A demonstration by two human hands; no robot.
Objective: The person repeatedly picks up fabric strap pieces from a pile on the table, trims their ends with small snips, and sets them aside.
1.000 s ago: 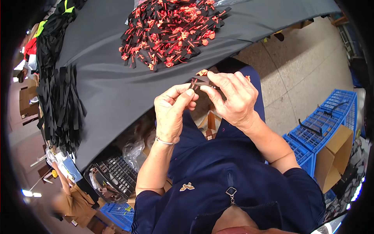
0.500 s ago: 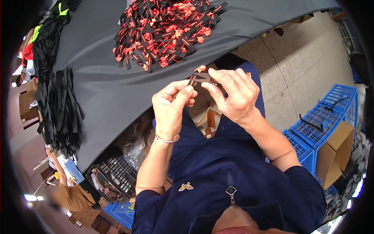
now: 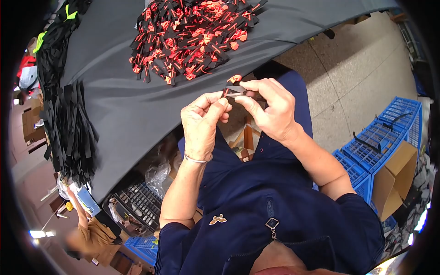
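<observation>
My left hand (image 3: pixel 200 123) pinches a small black fabric tab (image 3: pixel 227 92) between thumb and forefinger. Orange material (image 3: pixel 235 78) stands out at the tab's upper end, and a thin red line runs along it. In my right hand (image 3: pixel 276 110) is a pair of thread snips (image 3: pixel 239 90), held between thumb and fingers. Their blades reach to the tab beside my left fingertips; whether they touch it is hard to make out. On the dark cloth ahead lies a big pile of similar black-and-orange tabs (image 3: pixel 188 41).
Black strips (image 3: pixel 71 128) hang in bundles over the left side of the dark-covered table (image 3: pixel 137 114). Blue crates (image 3: pixel 373 146) and an open cardboard box (image 3: pixel 395 178) stand at my right. A black crate (image 3: pixel 137 201) is below the table; another person (image 3: pixel 94 233) is at lower left.
My right hand has shifted slightly left, bringing the snips closer to my left fingers. The snips' blades sit nearer the tab. The other person at lower left has moved a little.
</observation>
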